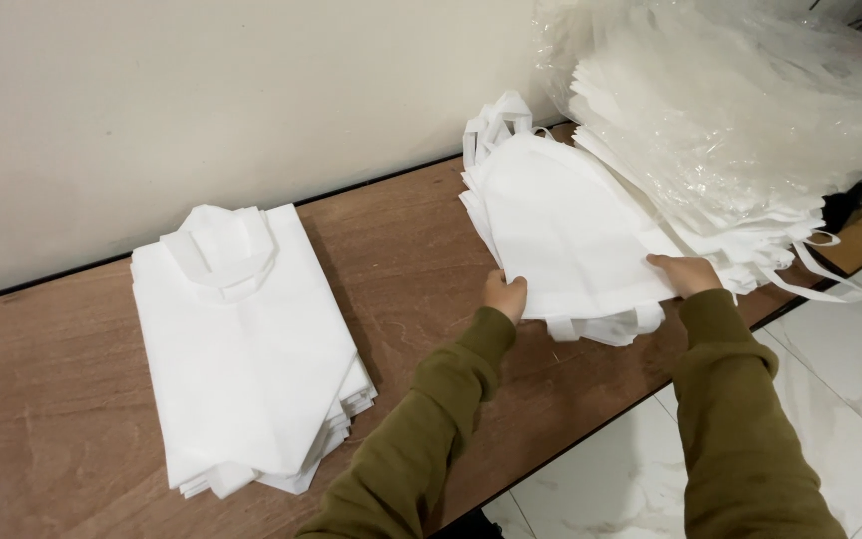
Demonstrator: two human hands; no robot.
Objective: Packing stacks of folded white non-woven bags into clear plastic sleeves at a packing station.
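My left hand (505, 295) grips the near left edge of a white fabric bag (566, 225) that lies on top of a loose pile of the same bags. My right hand (685, 271) holds the bag's near right edge. Both arms wear olive green sleeves. The bag's handles (496, 118) point toward the wall. To the left, a neat stack of folded white bags (241, 349) lies on the brown wooden table (411, 250), handles folded on top.
A tall heap of white bags under clear plastic wrap (740, 110) fills the right end of the table. A pale wall (202, 100) runs along the far side. The table's near edge drops to a white marble-tile floor (611, 479).
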